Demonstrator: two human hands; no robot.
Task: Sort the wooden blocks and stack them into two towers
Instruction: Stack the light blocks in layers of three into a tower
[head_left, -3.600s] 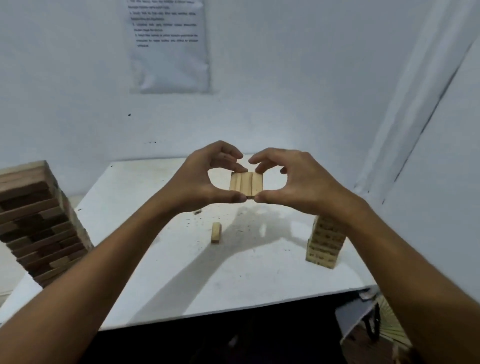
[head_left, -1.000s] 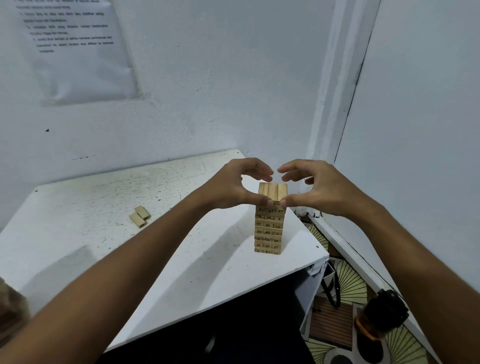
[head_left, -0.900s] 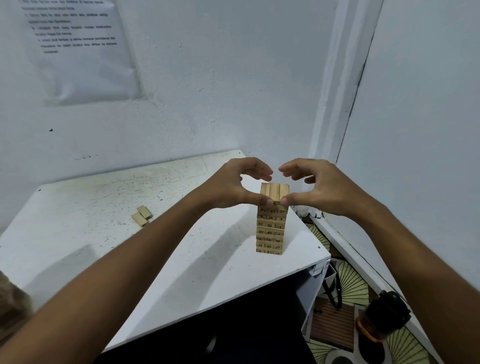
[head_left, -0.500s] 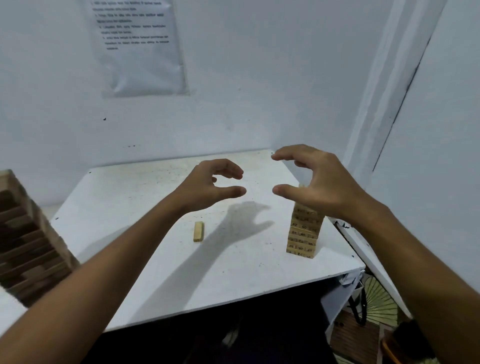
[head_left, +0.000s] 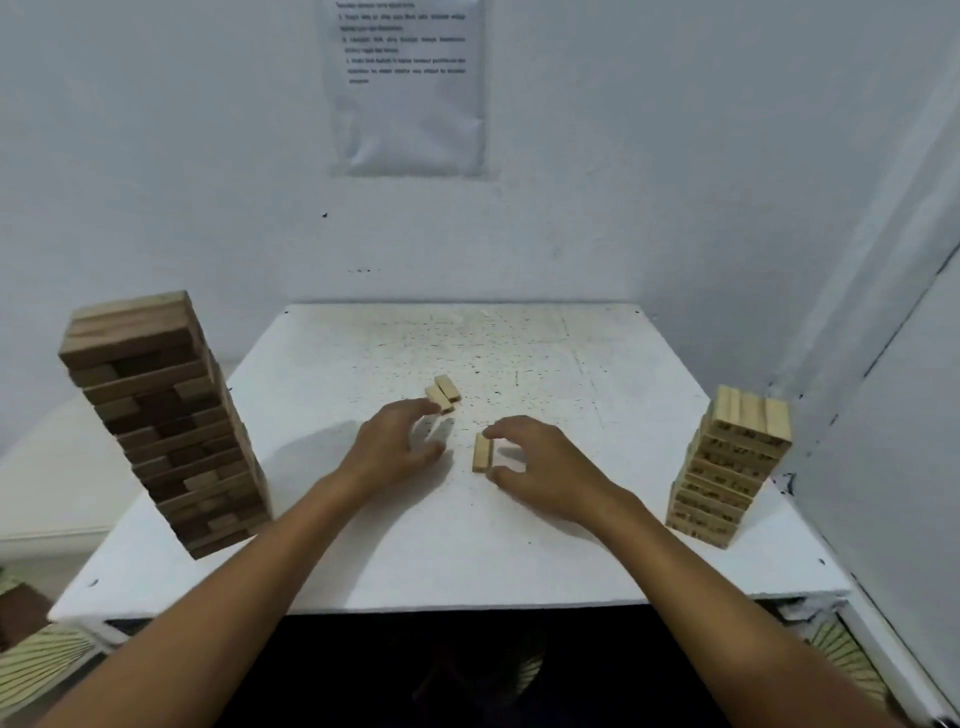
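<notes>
Two bare forearms reaching in from the near edge of the white tabletop (head_left: 467, 561), palms down. Right hand (head_left: 545, 467) low over the surface, fingers (head_left: 511, 427) curved and spread, thumb and forefinger bracketing a single pale block (head_left: 482, 453) lying flat just left of them; not closed on it, contact hard to tell. Left hand (head_left: 389, 447) beside it, fingers (head_left: 415, 410) loosely spread, tips stretched toward a pair of pale blocks (head_left: 443, 393) lying side by side just beyond them, touching or nearly so. Well off to the right of the right fingers, near the tabletop's right edge, a short pale tower (head_left: 730, 465) with three blocks across its top and dark printing on the sides. Well off to the left of the left fingers, a taller dark brown tower (head_left: 166, 421), layers crossed, standing at the left edge. Behind everything, a printed sheet (head_left: 408, 85) on the white wall
</notes>
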